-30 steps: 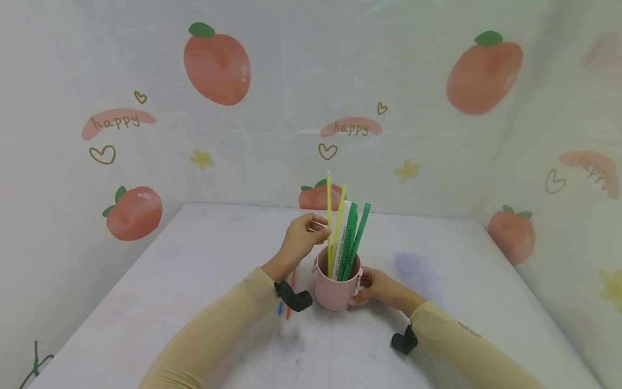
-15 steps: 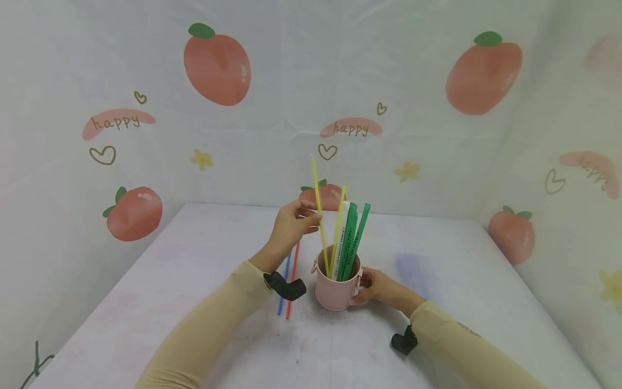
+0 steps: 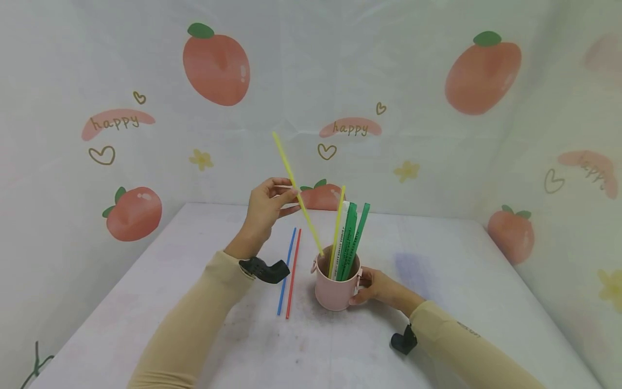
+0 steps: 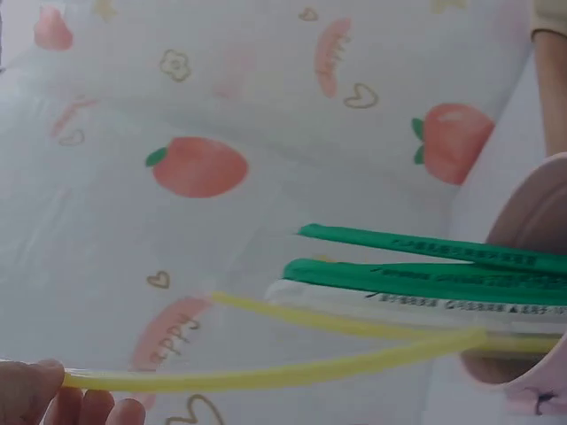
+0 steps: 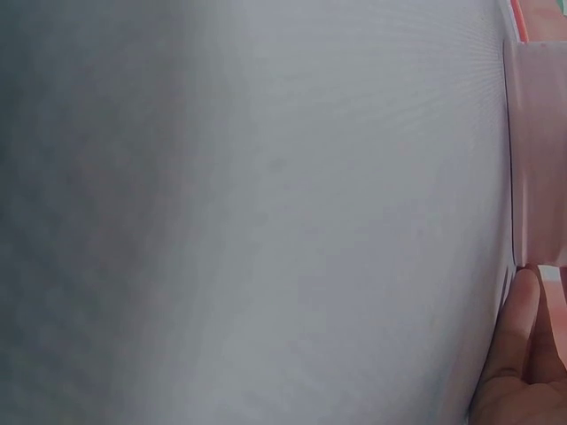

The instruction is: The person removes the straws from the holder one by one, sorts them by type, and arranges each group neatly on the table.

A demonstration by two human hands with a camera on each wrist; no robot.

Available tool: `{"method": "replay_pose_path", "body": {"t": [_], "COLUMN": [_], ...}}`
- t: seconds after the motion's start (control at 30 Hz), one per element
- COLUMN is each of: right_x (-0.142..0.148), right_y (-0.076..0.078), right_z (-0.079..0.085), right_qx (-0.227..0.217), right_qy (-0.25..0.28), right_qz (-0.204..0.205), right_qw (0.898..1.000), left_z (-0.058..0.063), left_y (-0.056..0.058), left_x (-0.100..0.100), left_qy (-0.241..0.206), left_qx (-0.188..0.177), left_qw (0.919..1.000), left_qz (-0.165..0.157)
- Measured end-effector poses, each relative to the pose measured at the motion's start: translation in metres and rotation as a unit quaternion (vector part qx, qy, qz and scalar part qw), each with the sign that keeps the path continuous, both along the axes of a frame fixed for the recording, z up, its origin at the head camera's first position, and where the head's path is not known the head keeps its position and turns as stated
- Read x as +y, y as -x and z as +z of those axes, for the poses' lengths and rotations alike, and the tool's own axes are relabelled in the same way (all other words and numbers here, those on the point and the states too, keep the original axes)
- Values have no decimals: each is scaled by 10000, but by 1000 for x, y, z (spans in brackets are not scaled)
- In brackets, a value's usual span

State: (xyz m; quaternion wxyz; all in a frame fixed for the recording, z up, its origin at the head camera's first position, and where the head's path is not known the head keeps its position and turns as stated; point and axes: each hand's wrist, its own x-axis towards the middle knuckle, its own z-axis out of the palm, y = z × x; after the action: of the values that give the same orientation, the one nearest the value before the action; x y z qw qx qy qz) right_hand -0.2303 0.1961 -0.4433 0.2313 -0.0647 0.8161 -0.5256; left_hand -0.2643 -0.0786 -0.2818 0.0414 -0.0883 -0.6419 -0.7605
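Nearest, at the foot of the view, two tan sleeves (image 3: 180,335) reach over the pale table (image 3: 340,351); small dark marking on the right one is illegible. Taking the cup as the clock's centre, with 12 pointing away from the person, the right hand (image 3: 381,288) sits at 3 o'clock, its grip narrow, holding the pink cup (image 3: 335,294) by its side, presumably so that it neither slides nor tips.

At 9 o'clock a blue straw (image 3: 282,297) and a red straw (image 3: 291,292) lie side by side on the table, near the cup and apart from it.

Standing in the cup, a second yellow straw (image 3: 338,221), a white-wrapped straw (image 3: 342,237) and green-wrapped straws (image 3: 362,227) lean towards 1 o'clock, probably propped by the wall. Small dark print runs along the wrappers, apparently Chinese characters, too fine to read; no brand can be made out.

Farther off, at 10 to 11 o'clock, the left hand (image 3: 266,208) pinches a yellow straw (image 3: 308,219) between thumb and fingers, likely for light control. It slants, lower end at the cup's mouth; whether inside the rim, I cannot tell.

Farthest back, the cloth backdrop (image 3: 272,65) reads "happy" beside printed hearts and red fruit.
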Motion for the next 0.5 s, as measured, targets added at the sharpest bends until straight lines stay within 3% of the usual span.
{"method": "replay_pose_path", "body": {"t": [0.23, 0.5], "right_x": [0, 1], "right_y": [0, 1], "right_z": [1, 1], "right_qx": [-1, 23], "right_qy": [-5, 80], "right_qz": [-12, 120], "right_qw": [10000, 9999], "left_z": [5, -7], "left_y": [5, 11], "left_x": [-18, -33], "left_qy": [3, 348], "left_qx": [-112, -374], "left_qw": [9999, 9987], "left_qz": [93, 48]}}
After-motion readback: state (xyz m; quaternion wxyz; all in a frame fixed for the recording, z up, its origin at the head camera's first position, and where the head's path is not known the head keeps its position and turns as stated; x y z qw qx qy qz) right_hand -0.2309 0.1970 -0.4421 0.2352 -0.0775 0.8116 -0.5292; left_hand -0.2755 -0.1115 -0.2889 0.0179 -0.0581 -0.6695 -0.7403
